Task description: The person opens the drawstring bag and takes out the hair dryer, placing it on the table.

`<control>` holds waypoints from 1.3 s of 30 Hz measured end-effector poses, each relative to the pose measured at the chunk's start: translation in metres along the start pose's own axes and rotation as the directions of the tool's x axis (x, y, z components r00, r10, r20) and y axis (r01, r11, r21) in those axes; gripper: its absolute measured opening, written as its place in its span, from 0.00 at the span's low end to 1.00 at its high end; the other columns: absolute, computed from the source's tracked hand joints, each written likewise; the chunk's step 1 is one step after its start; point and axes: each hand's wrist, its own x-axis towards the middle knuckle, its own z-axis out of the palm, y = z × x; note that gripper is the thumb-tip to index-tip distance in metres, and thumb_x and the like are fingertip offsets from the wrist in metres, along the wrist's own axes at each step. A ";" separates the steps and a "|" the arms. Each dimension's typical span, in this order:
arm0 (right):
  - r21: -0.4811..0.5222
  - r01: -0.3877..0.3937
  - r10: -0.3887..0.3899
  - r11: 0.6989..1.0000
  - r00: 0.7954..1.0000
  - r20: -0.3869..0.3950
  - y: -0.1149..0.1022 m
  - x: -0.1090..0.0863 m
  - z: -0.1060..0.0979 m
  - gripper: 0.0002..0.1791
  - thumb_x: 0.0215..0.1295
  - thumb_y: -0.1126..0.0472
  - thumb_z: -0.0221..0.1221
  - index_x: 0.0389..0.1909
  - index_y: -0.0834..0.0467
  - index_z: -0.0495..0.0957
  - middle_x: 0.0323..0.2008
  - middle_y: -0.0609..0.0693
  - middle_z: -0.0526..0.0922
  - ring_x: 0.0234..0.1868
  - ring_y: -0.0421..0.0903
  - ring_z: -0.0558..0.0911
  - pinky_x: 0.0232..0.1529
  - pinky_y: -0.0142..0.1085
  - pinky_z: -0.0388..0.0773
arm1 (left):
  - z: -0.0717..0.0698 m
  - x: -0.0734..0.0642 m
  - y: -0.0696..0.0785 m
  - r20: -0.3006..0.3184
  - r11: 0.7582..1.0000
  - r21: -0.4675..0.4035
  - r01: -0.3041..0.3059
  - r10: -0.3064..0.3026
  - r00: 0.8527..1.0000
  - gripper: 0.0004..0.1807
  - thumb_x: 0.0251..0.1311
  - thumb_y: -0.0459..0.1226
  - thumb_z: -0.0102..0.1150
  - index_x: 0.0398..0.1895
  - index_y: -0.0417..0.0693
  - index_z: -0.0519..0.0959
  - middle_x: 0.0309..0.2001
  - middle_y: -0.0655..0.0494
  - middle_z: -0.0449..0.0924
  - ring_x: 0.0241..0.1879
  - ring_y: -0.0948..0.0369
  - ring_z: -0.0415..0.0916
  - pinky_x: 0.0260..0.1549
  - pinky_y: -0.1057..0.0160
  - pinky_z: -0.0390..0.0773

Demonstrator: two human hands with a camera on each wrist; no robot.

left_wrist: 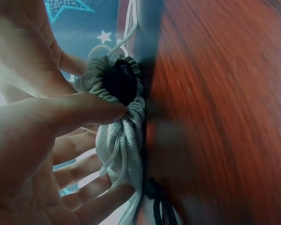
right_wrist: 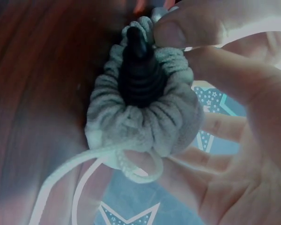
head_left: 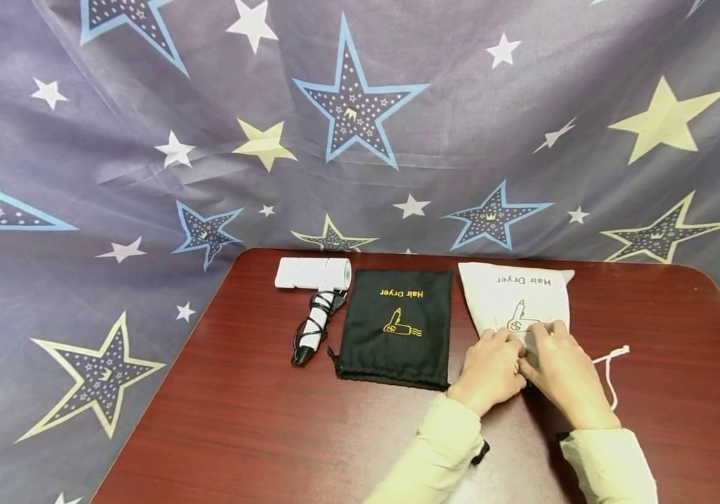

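A white drawstring bag [head_left: 511, 287] printed "Hair Dryer" lies bulging at the right of the table. Its gathered mouth faces the person, and inside it shows a black ribbed tip [right_wrist: 143, 75]. My left hand [head_left: 491, 367] pinches the mouth's left side, with the thumb [left_wrist: 91, 110] on the gathers and the other fingers spread along the cloth. On the right side, my right hand [head_left: 564, 371] grips the same mouth, its thumb and fingers around the puckered rim. A white drawstring [head_left: 608, 367] loops out to the right. The rest of the contents is hidden.
To the left lies a flat black drawstring bag [head_left: 419, 360] with yellow "Hair Dryer" print. Beyond it is a white hair dryer [head_left: 312, 273], its black cord wrapped around the handle. A star-patterned cloth [head_left: 448, 140] hangs behind the brown table [head_left: 240, 420].
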 end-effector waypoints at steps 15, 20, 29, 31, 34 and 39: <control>0.021 -0.011 0.011 1.000 1.000 -0.006 -0.015 0.005 0.010 0.23 0.45 0.64 0.70 0.42 0.69 0.74 0.41 0.72 0.73 0.30 0.68 0.79 0.26 0.59 0.75 | -0.002 -0.006 -0.022 0.019 0.995 -0.101 0.020 -0.018 1.000 0.17 0.49 0.48 0.72 0.44 0.67 0.83 0.47 0.70 0.75 0.48 0.68 0.71 0.34 0.69 0.76; 0.028 -0.007 0.008 1.000 1.000 -0.022 -0.017 0.007 0.011 0.22 0.44 0.65 0.70 0.41 0.68 0.74 0.43 0.72 0.74 0.32 0.69 0.79 0.26 0.59 0.75 | -0.003 -0.007 -0.027 0.025 0.991 -0.128 0.027 -0.024 0.999 0.18 0.49 0.48 0.73 0.45 0.66 0.83 0.48 0.71 0.75 0.51 0.67 0.71 0.38 0.69 0.76; 0.039 0.002 0.000 0.999 0.999 -0.041 -0.022 0.008 0.014 0.23 0.45 0.64 0.69 0.43 0.67 0.75 0.44 0.71 0.74 0.36 0.69 0.80 0.28 0.59 0.77 | -0.005 -0.010 -0.035 0.020 0.987 -0.160 0.032 -0.029 0.999 0.18 0.48 0.45 0.73 0.45 0.64 0.83 0.49 0.70 0.75 0.50 0.66 0.71 0.38 0.68 0.76; 0.040 0.009 -0.007 0.999 0.999 -0.051 -0.023 0.008 0.013 0.23 0.45 0.64 0.69 0.43 0.66 0.75 0.44 0.70 0.74 0.36 0.69 0.80 0.28 0.59 0.77 | -0.006 -0.010 -0.036 0.016 0.987 -0.159 0.021 -0.019 1.000 0.18 0.49 0.45 0.72 0.45 0.64 0.83 0.49 0.69 0.76 0.51 0.66 0.71 0.40 0.69 0.76; 0.046 0.030 -0.028 0.998 0.998 -0.048 -0.021 0.008 0.012 0.24 0.47 0.64 0.69 0.46 0.67 0.76 0.45 0.70 0.74 0.36 0.68 0.80 0.29 0.58 0.77 | -0.007 -0.010 -0.038 0.017 0.987 -0.162 0.013 -0.011 1.000 0.19 0.49 0.45 0.72 0.46 0.63 0.83 0.49 0.68 0.76 0.52 0.65 0.71 0.41 0.69 0.76; 0.103 0.037 -0.042 0.994 0.998 0.047 -0.011 0.006 0.005 0.27 0.55 0.59 0.70 0.55 0.65 0.76 0.52 0.70 0.74 0.42 0.67 0.81 0.39 0.59 0.78 | -0.005 -0.012 -0.039 0.030 0.987 -0.157 0.010 -0.005 1.000 0.19 0.51 0.46 0.71 0.49 0.62 0.82 0.53 0.67 0.75 0.55 0.65 0.71 0.43 0.66 0.77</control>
